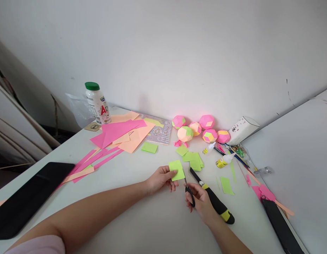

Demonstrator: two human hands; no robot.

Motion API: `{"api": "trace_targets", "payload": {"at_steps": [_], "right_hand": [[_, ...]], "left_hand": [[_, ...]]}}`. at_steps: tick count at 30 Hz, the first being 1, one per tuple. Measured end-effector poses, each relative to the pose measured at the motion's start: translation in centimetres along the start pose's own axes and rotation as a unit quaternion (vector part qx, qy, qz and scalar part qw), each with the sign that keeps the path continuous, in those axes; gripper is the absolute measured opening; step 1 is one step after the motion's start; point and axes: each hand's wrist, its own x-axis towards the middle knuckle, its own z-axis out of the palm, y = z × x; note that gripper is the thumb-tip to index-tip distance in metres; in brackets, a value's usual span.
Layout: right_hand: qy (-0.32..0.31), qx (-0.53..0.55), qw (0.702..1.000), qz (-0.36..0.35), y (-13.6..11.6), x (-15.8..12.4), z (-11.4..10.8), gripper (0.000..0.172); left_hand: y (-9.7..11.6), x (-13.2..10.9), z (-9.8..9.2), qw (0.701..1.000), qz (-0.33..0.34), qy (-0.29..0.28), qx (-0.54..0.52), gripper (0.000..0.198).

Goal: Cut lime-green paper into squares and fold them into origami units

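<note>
1. Left hand (pixel 161 179): thumb on top, fingers beneath, pinching the green sheet (pixel 176 168). Some fingertips show below its lower edge.
2. The sheet is up in front of the person, over the table (pixel 142 218), near the green pile (pixel 196 162). I can't tell from here whether it is one layer or several.
3. Right hand (pixel 202 204): fingers curled through and around the black handles of the scissors (pixel 189 193). Blades point up and away, at the sheet's right edge; too small to tell whether they are parted or closed on it.
4. My judgement on handling: sheet very light, flexible, fairly grippy; creases easily and would tear under a sharp tug. Best held flat between thumb and fingers well in from the edge, fingertips clear of the blades.
5. Scissors look small, stiff and light; best held by the loops, never the blades.
6. Knife (pixel 216 202) lies just beside the right hand, dark tip toward the pile. Its thick black-and-yellow handle seems the safe end to take.
</note>
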Motion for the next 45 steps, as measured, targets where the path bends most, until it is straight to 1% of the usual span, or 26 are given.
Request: {"api": "trace_targets", "payload": {"at_steps": [4,16,26,39,45], "right_hand": [[-0.006,0.006,1.000,-0.001,0.00,0.09,0.03,0.039],[0.001,0.003,1.000,0.003,-0.38,-0.04,0.26,0.041],[0.000,0.003,1.000,-0.004,-0.25,-0.10,0.21,0.037],[0.010,-0.001,1.000,-0.005,-0.29,-0.12,0.26,0.038],[-0.001,0.001,1.000,-0.011,-0.12,-0.07,0.16,0.037]], "left_hand": [[0.15,-0.07,0.07,1.000,-0.003,-0.005,0.008,0.038],[0.17,-0.13,-0.07,0.997,-0.010,-0.052,0.048,0.038],[0.40,-0.29,0.11,0.997,-0.013,-0.046,0.053,0.039],[0.39,-0.25,0.12,0.998,-0.014,-0.048,0.048,0.039],[0.41,-0.25,0.08,0.997,-0.017,-0.050,0.050,0.038]]}}
